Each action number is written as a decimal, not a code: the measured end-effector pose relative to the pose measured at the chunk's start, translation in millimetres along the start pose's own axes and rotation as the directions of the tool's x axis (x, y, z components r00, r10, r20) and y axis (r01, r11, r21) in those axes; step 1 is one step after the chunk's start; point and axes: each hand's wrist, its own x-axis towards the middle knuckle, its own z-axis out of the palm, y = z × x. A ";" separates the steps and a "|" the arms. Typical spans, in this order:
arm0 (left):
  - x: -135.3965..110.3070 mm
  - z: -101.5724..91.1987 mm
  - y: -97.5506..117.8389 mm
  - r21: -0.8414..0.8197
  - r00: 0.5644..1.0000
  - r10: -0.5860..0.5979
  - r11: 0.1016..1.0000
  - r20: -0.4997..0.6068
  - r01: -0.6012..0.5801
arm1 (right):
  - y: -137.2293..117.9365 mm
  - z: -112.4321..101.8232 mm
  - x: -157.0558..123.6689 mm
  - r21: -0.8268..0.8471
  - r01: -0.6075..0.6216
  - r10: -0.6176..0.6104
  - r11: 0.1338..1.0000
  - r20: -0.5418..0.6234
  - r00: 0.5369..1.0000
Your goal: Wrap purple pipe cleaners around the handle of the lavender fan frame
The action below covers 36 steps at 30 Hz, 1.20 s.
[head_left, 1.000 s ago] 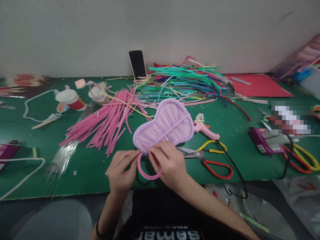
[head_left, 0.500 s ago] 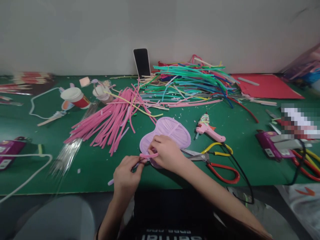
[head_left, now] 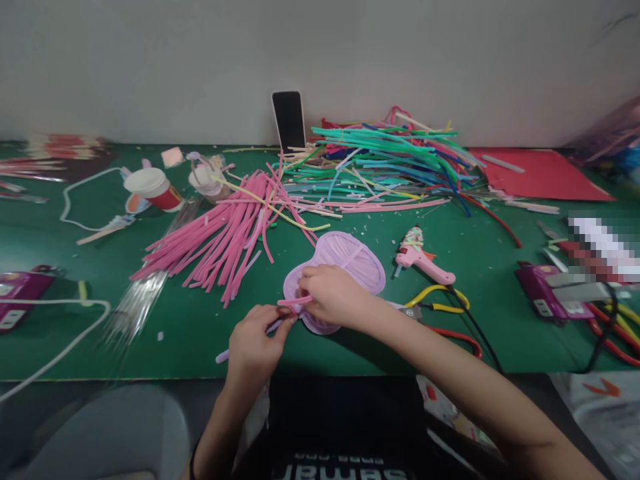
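Observation:
A lilac butterfly-wing piece (head_left: pixel 350 257) woven from pipe cleaners lies flat on the green table (head_left: pixel 200 340). My right hand (head_left: pixel 333 293) rests on its near left part and pinches a short pink pipe cleaner (head_left: pixel 294 301) against it. My left hand (head_left: pixel 256 341) is closed on the other end of that pink pipe cleaner, just left of the piece. A pale lilac stem (head_left: pixel 223 357) sticks out below my left hand.
A heap of pink pipe cleaners (head_left: pixel 220 237) lies left of the piece, a mixed green and blue heap (head_left: pixel 385 163) behind it. A pink glue gun (head_left: pixel 423 260) and yellow and red scissors (head_left: pixel 440 313) sit right. A phone (head_left: pixel 289 120), paper cup (head_left: pixel 150 189) and red sheet (head_left: pixel 537 175) stand farther back.
The lilac piece went from tilted up in both hands to lying flat on the table. The pink loop has been pulled in to a short strip between my hands.

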 end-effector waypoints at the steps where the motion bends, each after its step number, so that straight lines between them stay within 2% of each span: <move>1: -0.3 0.1 0.5 -0.004 1.000 -0.025 1.000 0.009 0.025 | 1.6 -2.6 -0.2 0.023 0.006 -0.006 1.000 0.019 1.000; 3: -0.7 0.0 2.4 -0.017 0.998 -0.060 0.998 0.013 0.060 | 6.5 -7.6 -2.7 0.085 0.008 -0.011 0.996 0.036 0.999; 7: 0.2 -2.0 6.1 -0.053 0.996 -0.082 0.995 0.018 0.083 | 16.9 -11.4 -12.0 0.152 -0.047 0.051 0.987 -0.021 0.998; 10: 1.7 -2.5 5.9 -0.068 0.995 -0.098 0.993 0.033 0.100 | 16.3 -7.6 -13.7 0.129 -0.056 0.062 0.990 -0.036 0.997; 16: 5.3 -2.4 4.7 -0.117 0.985 -0.171 0.978 0.040 0.174 | 10.2 -6.1 0.3 0.041 -0.027 0.026 0.999 0.028 0.999; 18: 7.2 -6.5 6.2 -0.179 0.971 -0.231 0.955 0.056 0.237 | 11.5 -13.6 -6.0 0.113 -0.027 0.033 0.993 -0.051 0.998; 20: 9.7 -13.6 7.5 -0.263 0.945 -0.318 0.908 0.073 0.326 | 10.5 -21.7 -24.4 0.219 -0.015 0.070 0.976 -0.248 0.966; 22: 13.0 -22.3 7.9 -0.363 0.913 -0.399 0.841 0.084 0.401 | 4.7 -24.6 -50.9 0.333 -0.036 0.198 0.942 -0.464 0.863; 23: 14.8 -26.6 7.9 -0.423 0.899 -0.429 0.800 0.093 0.426 | 0.2 -22.7 -64.3 0.396 -0.065 0.291 0.916 -0.544 0.787; 24: 16.7 -30.4 8.2 -0.491 0.885 -0.453 0.749 0.110 0.444 | -4.9 -18.3 -75.9 0.467 -0.090 0.377 0.880 -0.569 0.731; 25: 18.5 -33.6 8.7 -0.574 0.869 -0.474 0.677 0.140 0.461 | -10.2 -11.9 -84.5 0.544 -0.102 0.434 0.833 -0.526 0.731; 27: 21.8 -37.2 11.8 -0.716 0.836 -0.499 0.496 0.228 0.491 | -19.7 3.6 -89.4 0.660 -0.109 0.426 0.744 -0.341 0.838; 28: 23.2 -37.6 14.4 -0.761 0.822 -0.499 0.409 0.275 0.503 | -23.5 10.7 -85.4 0.688 -0.108 0.427 0.718 -0.312 0.849; 30: 25.2 -36.0 21.5 -0.806 0.801 -0.477 0.271 0.363 0.526 | -28.6 19.2 -67.7 0.719 -0.083 0.454 0.690 -0.341 0.823; 32: 26.2 -32.7 29.2 -0.821 0.793 -0.439 0.183 0.424 0.540 | -30.9 18.4 -45.8 0.733 -0.023 0.451 0.680 -0.393 0.802; 34: 26.7 -29.4 35.4 -0.838 0.792 -0.402 0.101 0.459 0.537 | -31.8 12.1 -29.2 0.698 0.009 0.432 0.716 -0.453 0.780; 36: 27.2 -26.7 39.0 -0.849 0.798 -0.383 0.066 0.464 0.525 | -32.7 5.9 -21.7 0.645 0.013 0.419 0.764 -0.513 0.749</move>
